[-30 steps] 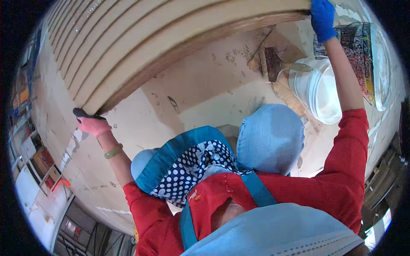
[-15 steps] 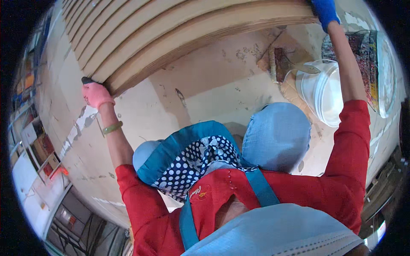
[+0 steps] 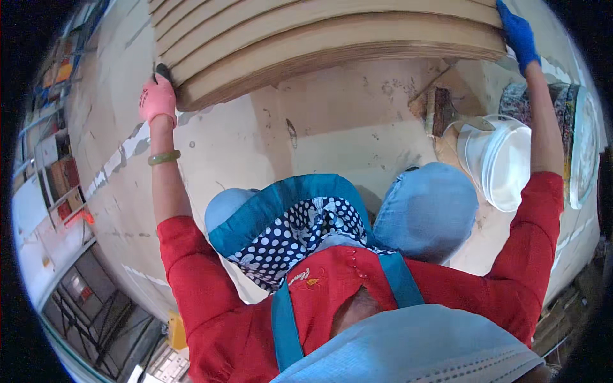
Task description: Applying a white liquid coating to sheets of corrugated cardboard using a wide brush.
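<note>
A thick stack of brown cardboard sheets [image 3: 332, 38], fanned in stepped layers, spans the far part of the head view. At its left near corner is my left hand [image 3: 158, 99], in a pink glove with dark fingertips, its fingers closed on the edge. My right hand [image 3: 520, 38], in a blue glove, is at the stack's right end; its fingers lie along the edge, partly cut off by the top of the picture. Both arms are stretched forward, and a green bangle [image 3: 164, 157] circles my left wrist.
To the right, a white bucket [image 3: 504, 166] stands near my right forearm, beside a larger stained drum [image 3: 562, 127]. A brown block [image 3: 438, 112] lies left of the bucket on the worn floor [image 3: 306, 143]. Metal racks [image 3: 76, 319] stand at far left.
The view has turned slightly, so the stack lies more level across the picture and the bucket appears lower. Both hands remain at the stack's ends.
</note>
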The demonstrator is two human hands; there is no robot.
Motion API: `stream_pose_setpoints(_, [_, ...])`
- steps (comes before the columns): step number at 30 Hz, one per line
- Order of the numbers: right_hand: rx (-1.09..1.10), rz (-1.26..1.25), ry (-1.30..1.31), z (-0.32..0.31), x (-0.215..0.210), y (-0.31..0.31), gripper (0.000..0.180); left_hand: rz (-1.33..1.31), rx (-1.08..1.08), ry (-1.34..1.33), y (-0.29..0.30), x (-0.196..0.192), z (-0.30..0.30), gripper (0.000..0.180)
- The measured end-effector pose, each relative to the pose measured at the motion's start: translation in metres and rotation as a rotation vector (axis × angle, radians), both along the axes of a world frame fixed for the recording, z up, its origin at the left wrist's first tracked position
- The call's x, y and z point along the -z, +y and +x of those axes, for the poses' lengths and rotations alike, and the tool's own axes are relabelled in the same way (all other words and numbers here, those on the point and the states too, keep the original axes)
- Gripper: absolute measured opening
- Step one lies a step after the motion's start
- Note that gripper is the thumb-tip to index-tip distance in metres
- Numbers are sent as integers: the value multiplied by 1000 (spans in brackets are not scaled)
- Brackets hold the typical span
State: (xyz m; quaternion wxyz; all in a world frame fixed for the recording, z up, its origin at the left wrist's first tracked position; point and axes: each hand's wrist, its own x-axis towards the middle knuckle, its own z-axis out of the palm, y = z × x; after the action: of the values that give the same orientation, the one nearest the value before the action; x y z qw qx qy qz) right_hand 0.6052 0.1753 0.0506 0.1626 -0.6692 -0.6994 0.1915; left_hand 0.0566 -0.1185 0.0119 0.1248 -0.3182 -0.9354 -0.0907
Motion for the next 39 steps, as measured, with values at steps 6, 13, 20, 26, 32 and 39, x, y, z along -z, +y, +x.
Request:
stream_pose_setpoints(6, [-75,451,-480,47,64,77,42,709,39,-1187,34,16,7,33])
stream_pose_setpoints(13, [-140,649,-713,7,78,44,35,747,48,-1235,26,21,-4,35])
stream_pose_setpoints(20, [-32,439,92,9,79,66,62,880,-75,-1206,40,16,-26,39])
stream_pose_setpoints(26, [-7,355,61,26,88,80,61,860,-54,-466,46,32,25,24])
stream_pose_setpoints(32, [-10,440,-9,30,93,78,60,556,-76,-370,45,17,26,22])
stream_pose_setpoints(39, [99,358,-24,1,61,87,47,10,559,-316,22,24,-75,28])
